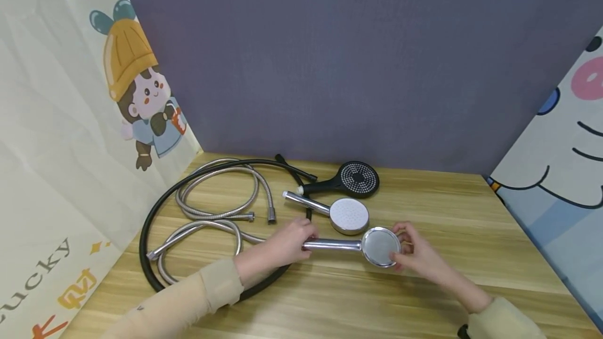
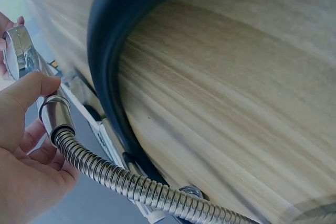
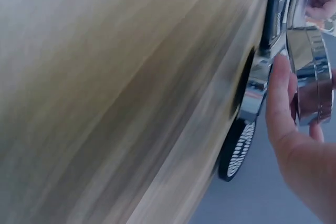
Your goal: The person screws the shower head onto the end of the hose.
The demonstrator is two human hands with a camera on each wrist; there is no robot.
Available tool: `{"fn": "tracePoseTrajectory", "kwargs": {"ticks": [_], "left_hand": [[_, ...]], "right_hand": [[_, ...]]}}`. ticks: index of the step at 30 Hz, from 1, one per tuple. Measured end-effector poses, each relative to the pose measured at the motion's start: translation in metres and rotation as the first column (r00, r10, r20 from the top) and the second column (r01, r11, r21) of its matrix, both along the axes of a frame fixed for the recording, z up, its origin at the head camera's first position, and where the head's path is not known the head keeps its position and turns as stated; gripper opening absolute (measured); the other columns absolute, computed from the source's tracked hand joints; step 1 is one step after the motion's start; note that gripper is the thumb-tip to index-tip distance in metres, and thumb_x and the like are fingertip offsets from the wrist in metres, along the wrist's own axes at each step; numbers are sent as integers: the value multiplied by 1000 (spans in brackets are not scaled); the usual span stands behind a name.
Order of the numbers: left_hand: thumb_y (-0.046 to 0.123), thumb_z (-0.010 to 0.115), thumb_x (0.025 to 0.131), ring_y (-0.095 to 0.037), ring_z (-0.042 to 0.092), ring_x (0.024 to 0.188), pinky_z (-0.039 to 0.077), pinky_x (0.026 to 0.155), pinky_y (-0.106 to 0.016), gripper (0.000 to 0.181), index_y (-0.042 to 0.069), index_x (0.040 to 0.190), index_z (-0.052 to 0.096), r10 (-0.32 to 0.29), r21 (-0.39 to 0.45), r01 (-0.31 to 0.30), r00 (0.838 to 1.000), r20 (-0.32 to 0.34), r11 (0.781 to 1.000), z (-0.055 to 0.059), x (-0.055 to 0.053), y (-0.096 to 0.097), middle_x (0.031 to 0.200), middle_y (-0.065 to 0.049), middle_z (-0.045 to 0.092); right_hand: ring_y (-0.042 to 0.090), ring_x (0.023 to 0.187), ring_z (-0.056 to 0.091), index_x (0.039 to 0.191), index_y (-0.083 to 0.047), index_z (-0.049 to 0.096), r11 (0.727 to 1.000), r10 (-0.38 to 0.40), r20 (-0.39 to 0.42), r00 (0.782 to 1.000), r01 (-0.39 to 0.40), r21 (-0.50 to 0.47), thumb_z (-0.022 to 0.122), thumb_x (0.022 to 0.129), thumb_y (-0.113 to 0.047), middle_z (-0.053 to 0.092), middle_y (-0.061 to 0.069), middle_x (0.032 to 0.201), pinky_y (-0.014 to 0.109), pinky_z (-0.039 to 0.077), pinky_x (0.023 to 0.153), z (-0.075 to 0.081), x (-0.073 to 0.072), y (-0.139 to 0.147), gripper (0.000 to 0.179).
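Note:
A chrome handheld shower head (image 1: 380,246) with a round grey face is held between both hands, its handle lying to the left. My left hand (image 1: 297,237) pinches the handle's end, where a metal connector (image 2: 56,114) joins a ribbed silver shower hose (image 2: 115,177). With thumb and fingers, my right hand (image 1: 416,252) grips the rim of the head; in the right wrist view the chrome rim (image 3: 311,77) shows between them. Just behind lies a chrome shower head with a white face (image 1: 349,215). Farther back is a black shower head (image 1: 359,179).
Another coiled silver hose (image 1: 216,215) lies at the back left of the wooden table (image 1: 452,213). A long black hose (image 1: 143,234) loops around the silver hoses and passes under the left arm. A grey panel (image 1: 330,67) stands behind the table, with printed sheets at both sides.

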State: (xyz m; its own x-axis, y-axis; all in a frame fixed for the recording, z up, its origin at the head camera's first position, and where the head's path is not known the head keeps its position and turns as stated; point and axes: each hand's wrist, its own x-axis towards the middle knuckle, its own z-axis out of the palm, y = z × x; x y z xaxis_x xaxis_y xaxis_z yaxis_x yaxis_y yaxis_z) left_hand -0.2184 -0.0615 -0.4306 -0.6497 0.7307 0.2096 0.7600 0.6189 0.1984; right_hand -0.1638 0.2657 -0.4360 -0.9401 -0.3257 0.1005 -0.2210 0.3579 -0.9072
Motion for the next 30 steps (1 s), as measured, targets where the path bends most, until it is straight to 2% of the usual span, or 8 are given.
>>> {"fn": "tracePoseTrajectory", "kwargs": {"ticks": [5, 8, 12, 17, 24, 30], "left_hand": [[17, 80, 70, -12, 56, 91, 49, 79, -20, 34, 14, 101, 66, -3, -26, 4, 999, 39, 1000, -5, -3, 3, 97, 3, 63], [16, 80, 70, -12, 56, 91, 49, 79, -19, 33, 13, 101, 66, -19, -32, 21, 999, 48, 999, -7, -5, 4, 98, 2, 63], [16, 79, 70, -12, 56, 90, 49, 78, -19, 32, 12, 100, 66, -46, -35, 48, 998, 45, 998, -9, -7, 5, 97, 2, 63], [15, 78, 70, -10, 56, 89, 48, 79, -18, 32, 11, 100, 66, -81, -14, 82, 994, 72, 997, -11, -11, 4, 97, 3, 63], [15, 78, 70, -6, 54, 86, 47, 79, -17, 32, 12, 100, 66, -113, 37, 109, 979, 168, 993, -16, -17, 2, 96, 4, 62], [15, 78, 70, -3, 51, 82, 45, 74, -14, 32, 12, 99, 66, -159, 100, 138, 958, 238, 985, -25, -26, 0, 94, 5, 60]], "right_hand": [[8, 75, 59, 119, 7, 31, 995, 85, -10, 996, -85, 46, 67, 82, 1, 55, 21, 95, 35, 56, 56, -5, -11, 7, 52], [10, 78, 59, 119, 8, 30, 988, 139, 17, 990, -140, 63, 67, 82, 1, 56, 21, 94, 35, 57, 58, -7, -16, 10, 53], [11, 80, 59, 120, 5, 31, 979, 153, 49, 987, -158, 129, 69, 81, -4, 57, 19, 96, 32, 56, 59, -8, -21, 14, 55], [14, 79, 60, 120, 5, 31, 966, 209, 81, 975, -219, 140, 70, 80, -5, 57, 19, 96, 32, 56, 59, -10, -25, 20, 56], [16, 76, 61, 123, 3, 30, 946, 277, 155, 948, -298, 131, 69, 83, -8, 57, 18, 96, 37, 56, 59, -13, -31, 27, 56], [20, 66, 61, 123, 2, 29, 936, 304, 170, 937, -328, 131, 67, 85, -8, 56, 14, 91, 37, 55, 56, -13, -33, 29, 55]]}}
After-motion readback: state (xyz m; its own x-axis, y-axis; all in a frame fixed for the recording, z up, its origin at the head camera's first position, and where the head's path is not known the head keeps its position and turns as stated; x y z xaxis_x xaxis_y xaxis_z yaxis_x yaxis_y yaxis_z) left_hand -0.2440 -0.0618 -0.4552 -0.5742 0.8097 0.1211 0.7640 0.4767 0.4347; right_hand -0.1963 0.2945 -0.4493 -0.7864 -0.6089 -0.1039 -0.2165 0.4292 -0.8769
